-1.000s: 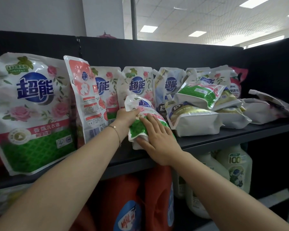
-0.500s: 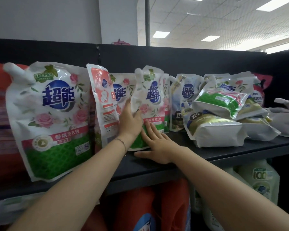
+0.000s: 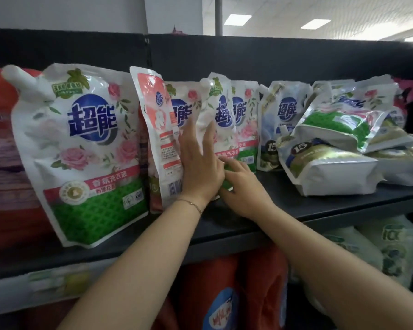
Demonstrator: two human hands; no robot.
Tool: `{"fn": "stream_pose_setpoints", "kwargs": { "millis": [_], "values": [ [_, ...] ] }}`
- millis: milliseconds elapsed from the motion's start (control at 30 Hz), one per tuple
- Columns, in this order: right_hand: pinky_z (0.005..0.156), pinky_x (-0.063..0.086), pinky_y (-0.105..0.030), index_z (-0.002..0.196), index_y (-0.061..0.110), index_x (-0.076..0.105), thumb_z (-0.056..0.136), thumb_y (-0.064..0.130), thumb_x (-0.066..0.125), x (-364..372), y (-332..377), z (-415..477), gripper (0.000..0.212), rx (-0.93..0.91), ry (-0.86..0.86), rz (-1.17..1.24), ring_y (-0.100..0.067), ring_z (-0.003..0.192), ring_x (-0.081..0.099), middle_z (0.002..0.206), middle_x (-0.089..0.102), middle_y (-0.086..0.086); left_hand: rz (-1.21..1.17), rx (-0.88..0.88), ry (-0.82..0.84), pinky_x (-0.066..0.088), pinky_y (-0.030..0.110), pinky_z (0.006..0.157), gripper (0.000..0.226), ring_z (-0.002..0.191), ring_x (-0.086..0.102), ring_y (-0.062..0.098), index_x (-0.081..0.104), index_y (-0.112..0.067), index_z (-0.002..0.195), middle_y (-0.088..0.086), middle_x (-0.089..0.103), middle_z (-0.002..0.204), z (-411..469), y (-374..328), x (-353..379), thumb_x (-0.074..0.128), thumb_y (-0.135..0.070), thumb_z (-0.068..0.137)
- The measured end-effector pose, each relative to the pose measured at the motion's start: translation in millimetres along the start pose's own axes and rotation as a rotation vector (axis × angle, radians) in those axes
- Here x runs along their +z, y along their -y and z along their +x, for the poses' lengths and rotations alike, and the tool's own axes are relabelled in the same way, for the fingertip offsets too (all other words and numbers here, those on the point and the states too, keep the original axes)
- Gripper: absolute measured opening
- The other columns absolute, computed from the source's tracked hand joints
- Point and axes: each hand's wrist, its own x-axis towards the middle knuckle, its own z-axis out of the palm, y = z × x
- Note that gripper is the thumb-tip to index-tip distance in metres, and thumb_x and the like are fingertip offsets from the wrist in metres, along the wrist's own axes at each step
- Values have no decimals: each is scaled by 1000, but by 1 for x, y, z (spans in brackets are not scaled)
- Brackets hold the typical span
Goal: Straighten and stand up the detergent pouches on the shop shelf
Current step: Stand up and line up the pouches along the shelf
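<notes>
Two hands at upright pouch [image 3: 221, 110] on dark shelf [image 3: 296, 206]: left hand [image 3: 198, 167] flat, pressing; right hand [image 3: 246, 189] grip unclear; ceiling lights [image 3: 237, 19] above.

pouches [image 3: 86, 144]: glossy plastic film | shelf [image 3: 320, 206]: matt dark metal

My left hand [image 3: 198, 167] is raised, palm forward, fingers [image 3: 209, 139] straight and spread, pressing flat. My right hand [image 3: 246, 189] sits lower and touches the left. Its fingertips are partly hidden behind the left hand, so its grip is undetermined. Both forearms extend upward, converging over the shelf's [image 3: 320, 210] front edge.
</notes>
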Motion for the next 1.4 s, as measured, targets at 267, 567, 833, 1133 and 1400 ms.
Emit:
{"fn": "stream_pose_setpoints", "kwargs": {
  "millis": [267, 567, 833, 1133, 1400],
  "values": [
    [72, 47, -43, 89, 8, 69, 83, 8, 57, -4, -13, 1, 14, 250, -335, -116, -31, 89, 56, 92, 60, -8, 163, 427, 149, 48, 33, 54, 21, 65, 60, 24, 66, -10, 92, 5, 63, 81, -8, -2, 0, 46, -13, 87],
    [84, 43, -39, 105, 11, 65, 91, 23, 55, -32, -39, -20, 21, 159, -54, -357, -27, 100, 56, 103, 60, -7, 90, 382, 397, 46, 28, 40, 26, 56, 61, 23, 65, -11, 100, 4, 62, 79, -18, -11, 10, 55, -17, 77],
    [78, 44, -39, 93, 8, 63, 89, 24, 56, -33, -40, -27, 18, 264, -159, -287, -27, 88, 56, 95, 60, -8, 164, 370, 422, 46, 28, 46, 20, 59, 59, 25, 66, -8, 84, 5, 61, 71, -19, -9, 9, 73, -7, 66],
    [86, 37, -36, 96, 15, 66, 88, 33, 55, -27, -42, -17, 22, 228, -128, -369, -24, 99, 53, 100, 62, -1, 287, 346, 319, 41, 29, 57, 24, 67, 55, 24, 63, -11, 83, 4, 57, 74, -19, -6, 13, 44, -24, 76],
    [90, 39, -37, 99, 15, 64, 89, 35, 57, -27, -44, -14, 24, 211, -72, -308, -23, 101, 53, 104, 57, -2, 358, 326, 358, 35, 26, 55, 18, 60, 53, 22, 59, -13, 79, 3, 57, 68, -18, -9, 12, 44, -24, 78]
  ]
}}
